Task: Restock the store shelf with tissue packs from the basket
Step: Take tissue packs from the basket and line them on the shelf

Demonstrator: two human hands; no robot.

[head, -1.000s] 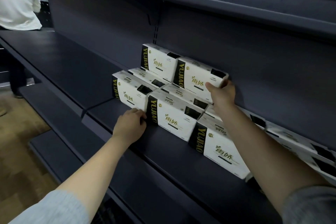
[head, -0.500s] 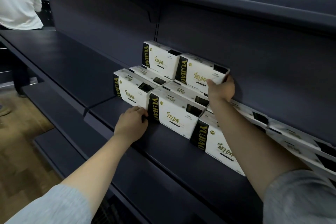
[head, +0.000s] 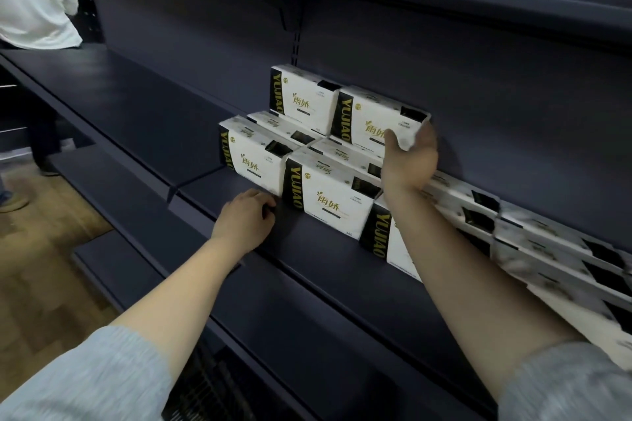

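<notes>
Left hand point(head: 244, 217), fingers curled and holding nothing, rests on the shelf point(head: 325, 270) just before the front packs, while right hand point(head: 408, 155) grips the upper-right pack point(head: 372, 120): seating step; next, release squarely against the back panel.

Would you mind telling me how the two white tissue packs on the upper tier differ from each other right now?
The left upper white tissue pack stands untouched; the right upper white tissue pack is gripped at its right end by the right hand. The left one sits further back against the shelf wall; the right one is nearer the camera. Both stand upright on lower packs, with a black YUJIAO band at the left.
</notes>
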